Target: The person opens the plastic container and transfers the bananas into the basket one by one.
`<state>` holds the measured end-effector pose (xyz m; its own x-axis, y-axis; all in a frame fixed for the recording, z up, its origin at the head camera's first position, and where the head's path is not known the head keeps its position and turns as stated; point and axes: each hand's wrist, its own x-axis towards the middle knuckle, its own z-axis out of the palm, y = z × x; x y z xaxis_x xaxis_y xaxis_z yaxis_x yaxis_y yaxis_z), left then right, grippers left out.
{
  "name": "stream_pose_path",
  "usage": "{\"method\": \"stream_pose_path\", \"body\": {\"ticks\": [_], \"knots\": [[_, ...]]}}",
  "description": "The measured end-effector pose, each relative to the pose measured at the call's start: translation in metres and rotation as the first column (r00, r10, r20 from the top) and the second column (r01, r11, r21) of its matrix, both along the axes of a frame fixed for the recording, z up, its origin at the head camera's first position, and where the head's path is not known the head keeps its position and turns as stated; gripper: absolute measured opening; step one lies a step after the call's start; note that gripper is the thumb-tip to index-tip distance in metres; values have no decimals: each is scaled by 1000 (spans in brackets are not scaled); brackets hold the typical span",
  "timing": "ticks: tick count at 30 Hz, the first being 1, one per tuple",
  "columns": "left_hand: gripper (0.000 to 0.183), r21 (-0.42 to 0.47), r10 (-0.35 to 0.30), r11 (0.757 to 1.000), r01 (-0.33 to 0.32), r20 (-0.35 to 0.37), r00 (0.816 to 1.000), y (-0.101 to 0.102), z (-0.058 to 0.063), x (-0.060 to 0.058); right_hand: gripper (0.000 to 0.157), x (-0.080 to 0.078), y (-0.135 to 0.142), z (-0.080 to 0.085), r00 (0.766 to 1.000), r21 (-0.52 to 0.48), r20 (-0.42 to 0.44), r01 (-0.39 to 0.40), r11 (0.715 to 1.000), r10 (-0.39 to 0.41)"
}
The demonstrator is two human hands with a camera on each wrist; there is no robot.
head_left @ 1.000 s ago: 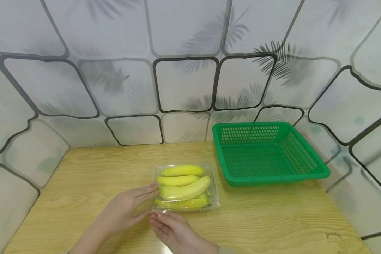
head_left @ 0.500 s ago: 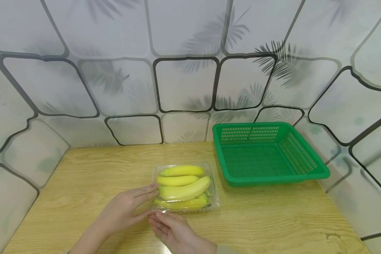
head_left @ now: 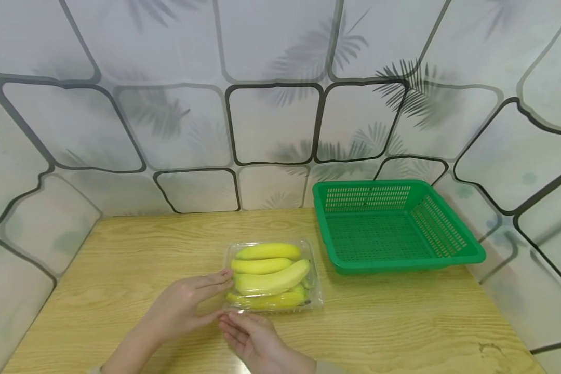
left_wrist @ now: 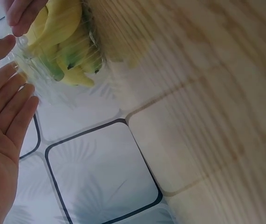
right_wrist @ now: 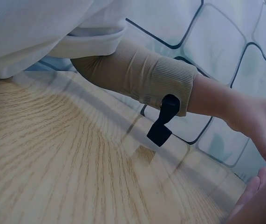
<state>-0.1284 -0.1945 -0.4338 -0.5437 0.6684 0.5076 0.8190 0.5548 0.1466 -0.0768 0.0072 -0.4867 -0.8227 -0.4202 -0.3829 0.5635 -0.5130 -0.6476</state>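
A clear plastic clamshell box (head_left: 314, 303) of yellow bananas (head_left: 268, 278) lies on the wooden table. My left hand (head_left: 184, 304) reaches in from the left, its fairly straight fingers touching the box's left side. Its thumb extends to the front left corner. My right hand (head_left: 257, 337) pinches that corner between thumb and fingertips, palm turned partly up. In the left wrist view, the left palm (left_wrist: 4, 112) faces the camera and the right fingers (left_wrist: 25, 16) meet the thumb tip near the box. The right wrist view cuts off both hands at its right edge.
A green plastic basket (head_left: 336, 262) with slotted sides stands at the back right of the table (head_left: 402, 317). A wall (head_left: 273, 124) with a stone-and-leaf pattern closes off the back and sides. A black strap (right_wrist: 163, 123) hangs from the left cuff.
Hardly anything differs. The right hand has shifted very slightly to the left at the box's corner; the left hand, box and basket stay put.
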Motion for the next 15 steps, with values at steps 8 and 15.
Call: {"method": "stream_pose_path", "body": {"ticks": [8,15], "knots": [[58,12,-25,1000,25,-57,998,-2,-1,-4,13,2,-1,2,1000,15,-1,9,1000,-9],[54,6,-67,998,68,-135,989,0,-4,-9,14,3,-3,3,999,50,-4,32,998,-32]]}}
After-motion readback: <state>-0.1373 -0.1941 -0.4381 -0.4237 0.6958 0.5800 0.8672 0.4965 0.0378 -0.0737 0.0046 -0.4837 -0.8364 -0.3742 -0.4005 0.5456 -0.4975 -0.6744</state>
